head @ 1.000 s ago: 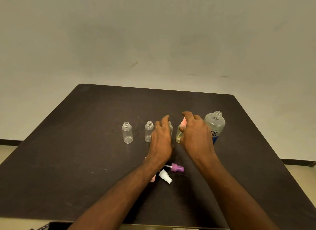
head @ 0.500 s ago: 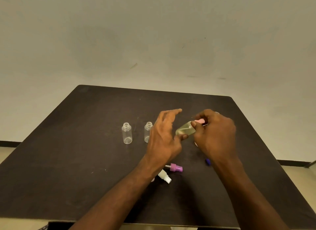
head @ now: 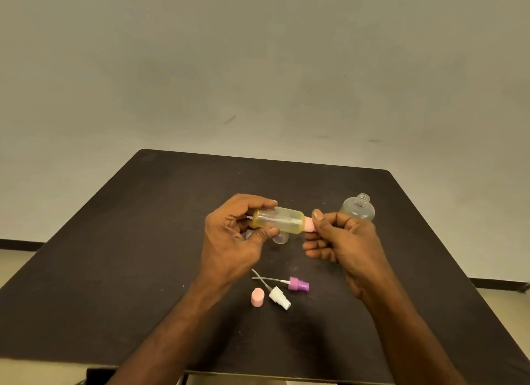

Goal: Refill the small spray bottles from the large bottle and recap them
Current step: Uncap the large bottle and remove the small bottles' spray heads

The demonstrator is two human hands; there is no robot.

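My left hand (head: 232,235) grips a small spray bottle (head: 279,220) holding yellowish liquid, held on its side above the table. My right hand (head: 341,241) pinches the bottle's pink spray head (head: 309,226) at its right end. The large bottle (head: 358,210) stands uncapped behind my right hand. Part of an empty small bottle (head: 279,238) shows under the held one; other small bottles are hidden by my left hand. A purple spray head (head: 298,285), a white spray head (head: 278,297) and a pink cap (head: 257,297) lie loose on the table in front.
Everything sits on a dark square table (head: 114,255) against a plain pale wall. The loose spray heads trail thin dip tubes (head: 265,278) toward my left wrist.
The filled bottle has been lifted from the table and turned on its side between both hands. My left hand now grips its body, and the loose pink cap has come into view.
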